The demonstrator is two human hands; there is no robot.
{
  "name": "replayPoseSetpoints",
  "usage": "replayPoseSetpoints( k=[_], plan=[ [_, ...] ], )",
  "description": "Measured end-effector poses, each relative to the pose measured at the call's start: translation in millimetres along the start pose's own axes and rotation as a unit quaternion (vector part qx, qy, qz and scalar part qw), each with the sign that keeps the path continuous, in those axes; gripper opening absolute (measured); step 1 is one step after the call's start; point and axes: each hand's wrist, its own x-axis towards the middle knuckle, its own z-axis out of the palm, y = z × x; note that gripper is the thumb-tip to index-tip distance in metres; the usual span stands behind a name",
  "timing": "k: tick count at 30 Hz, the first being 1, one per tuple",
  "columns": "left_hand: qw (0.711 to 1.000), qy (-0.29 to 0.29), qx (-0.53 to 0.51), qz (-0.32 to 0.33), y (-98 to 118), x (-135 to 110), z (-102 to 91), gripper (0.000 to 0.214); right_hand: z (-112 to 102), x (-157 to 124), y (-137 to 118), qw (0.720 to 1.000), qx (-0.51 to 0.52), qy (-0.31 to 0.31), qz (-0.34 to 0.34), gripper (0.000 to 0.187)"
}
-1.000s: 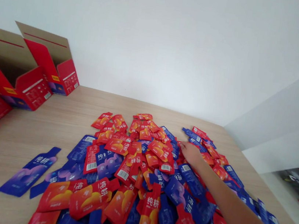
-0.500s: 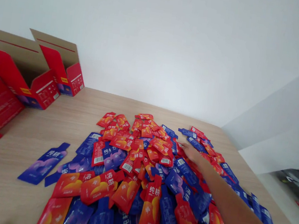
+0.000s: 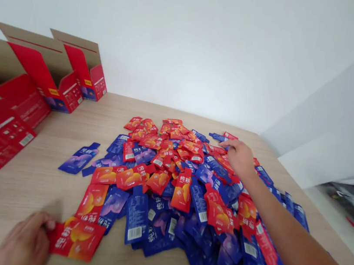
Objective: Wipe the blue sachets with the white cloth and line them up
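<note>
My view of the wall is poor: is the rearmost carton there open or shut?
Open: the rearmost carton has its flaps raised, showing brown card on their inner side.

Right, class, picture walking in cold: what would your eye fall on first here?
A big heap of red and blue sachets spreads across the middle of the wooden table. At the bottom left, the left hand holds a red sachet, while the right hand reaches over the heap. Open red cartons stand at the far left.
</note>
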Motion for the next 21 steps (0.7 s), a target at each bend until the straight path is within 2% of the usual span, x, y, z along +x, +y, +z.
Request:
replayPoseSetpoints(
  k=[3, 8, 14, 18, 21],
  plan=[
    [0.999, 0.012, -0.050, 0.008, 9, 2, -6.9, 0.025, -18, -27, -17, 1.000, 0.012, 0.005, -0.019, 0.047],
    [0.999, -0.009, -0.042, -0.018, 29, 2, -22.1, 0.027, -44, -71, -42, 0.997, 0.041, 0.001, -0.058, 0.043],
    [0.999, -0.008, -0.050, -0.003, 36, 0, -29.8, 0.025, -72, -132, -60, 0.990, 0.082, -0.011, -0.113, 0.042],
    [0.997, -0.025, -0.066, 0.032, 44, -11, -41.0, 0.023, -87, -194, -64, 0.983, 0.105, -0.049, -0.145, 0.041],
    [0.992, -0.036, -0.091, 0.074, 53, -33, -52.9, 0.023, -95, -255, -65, 0.976, 0.116, -0.085, -0.162, 0.039]
  ],
)
